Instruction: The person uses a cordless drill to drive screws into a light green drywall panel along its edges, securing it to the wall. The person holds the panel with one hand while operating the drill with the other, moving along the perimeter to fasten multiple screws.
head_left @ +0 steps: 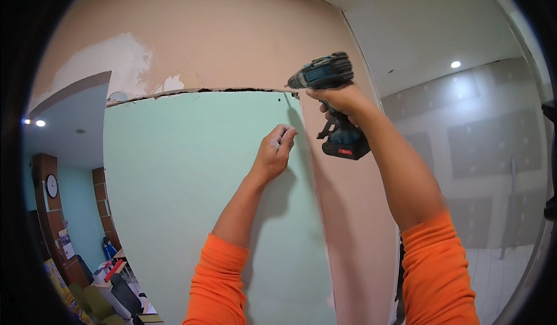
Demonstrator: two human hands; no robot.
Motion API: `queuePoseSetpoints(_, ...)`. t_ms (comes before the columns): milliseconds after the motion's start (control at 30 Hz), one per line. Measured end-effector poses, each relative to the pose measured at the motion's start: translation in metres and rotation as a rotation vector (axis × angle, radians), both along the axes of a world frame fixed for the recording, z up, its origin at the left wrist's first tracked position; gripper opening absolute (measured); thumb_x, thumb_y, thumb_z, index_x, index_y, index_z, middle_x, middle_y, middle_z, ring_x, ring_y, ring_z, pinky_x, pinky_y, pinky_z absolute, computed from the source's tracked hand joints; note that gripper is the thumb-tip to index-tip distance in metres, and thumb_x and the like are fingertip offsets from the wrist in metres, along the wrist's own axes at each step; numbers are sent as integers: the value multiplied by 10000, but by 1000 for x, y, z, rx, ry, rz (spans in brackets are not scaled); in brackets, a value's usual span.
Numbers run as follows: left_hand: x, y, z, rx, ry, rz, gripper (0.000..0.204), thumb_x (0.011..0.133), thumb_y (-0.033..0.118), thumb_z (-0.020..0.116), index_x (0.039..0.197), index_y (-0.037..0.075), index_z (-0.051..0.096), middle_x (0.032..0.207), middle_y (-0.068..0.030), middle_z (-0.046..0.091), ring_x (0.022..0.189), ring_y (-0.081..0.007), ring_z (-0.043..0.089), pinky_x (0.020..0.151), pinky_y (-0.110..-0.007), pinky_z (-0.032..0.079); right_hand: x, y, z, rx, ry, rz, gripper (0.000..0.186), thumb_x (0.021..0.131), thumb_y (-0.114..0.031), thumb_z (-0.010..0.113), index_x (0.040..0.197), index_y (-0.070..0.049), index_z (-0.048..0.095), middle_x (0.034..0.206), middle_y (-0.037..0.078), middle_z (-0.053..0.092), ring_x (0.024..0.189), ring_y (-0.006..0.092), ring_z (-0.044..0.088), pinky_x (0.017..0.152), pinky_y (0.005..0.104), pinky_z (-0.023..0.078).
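My right hand (342, 101) grips a black and teal cordless drill (325, 72) by its handle, raised near the green board's top right corner, its nose pointing left; whether the bit touches the wall, I cannot tell. Below and left of it, my left hand (277, 146) has its fingers pinched near the board; what they hold, if anything, is hidden. The pale green board (174, 180) has a dark spot (279, 100) near that corner. A rough dark gap runs along its top edge, under a pink wall (232, 40) with white patches.
At the left, an opening shows a room with a wall clock (51, 186), wooden shelving, chairs (122, 293) and a cluttered desk. At the right is a space with grey taped wall panels (458, 127), a white floor (487, 273), a ceiling light (455, 64) and an upright metal strip (512, 191).
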State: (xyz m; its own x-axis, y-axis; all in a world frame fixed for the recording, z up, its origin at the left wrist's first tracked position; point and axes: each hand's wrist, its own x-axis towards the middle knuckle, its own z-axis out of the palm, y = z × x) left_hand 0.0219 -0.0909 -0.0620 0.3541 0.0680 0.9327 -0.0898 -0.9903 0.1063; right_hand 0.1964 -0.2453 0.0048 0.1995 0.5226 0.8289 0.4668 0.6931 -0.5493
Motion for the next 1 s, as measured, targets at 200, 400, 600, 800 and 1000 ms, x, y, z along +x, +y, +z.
queuePoseSetpoints(200,16,-6,-14,-364,125,-234,359,1055,362,579,1091,8,632,646,85,376,516,-31,276,478,-238,259,16,-13,-123,132,227,279,280,891,-275,785,973,-49,642,740,40,630,569,129,604,539,290,510)
queuePoseSetpoints(400,10,-6,-12,-529,182,-322,427,1029,346,628,1245,-23,614,708,90,413,534,-28,287,497,-219,268,5,-31,-223,103,440,297,246,904,-248,784,966,-51,651,772,31,642,600,121,615,567,287,516)
queuePoseSetpoints(600,14,-4,-14,-563,64,-416,395,1053,302,583,1265,-31,607,817,49,491,551,-28,321,485,-208,295,-3,-20,-242,58,477,300,254,909,-269,788,930,-53,657,753,19,638,602,107,601,580,287,512)
queuePoseSetpoints(800,7,-4,-9,-635,64,-508,289,1065,237,543,1256,23,577,1158,-104,660,552,-34,325,481,-187,312,-15,0,-241,110,442,295,222,931,-234,765,900,-52,642,711,10,622,580,100,581,552,288,487)
queuePoseSetpoints(1000,6,-13,-11,-661,101,-585,218,1068,227,513,1165,38,564,1288,-161,644,538,-33,298,476,-196,317,-21,8,-240,157,419,311,288,911,-272,786,1002,-39,643,773,55,653,598,140,635,568,286,530)
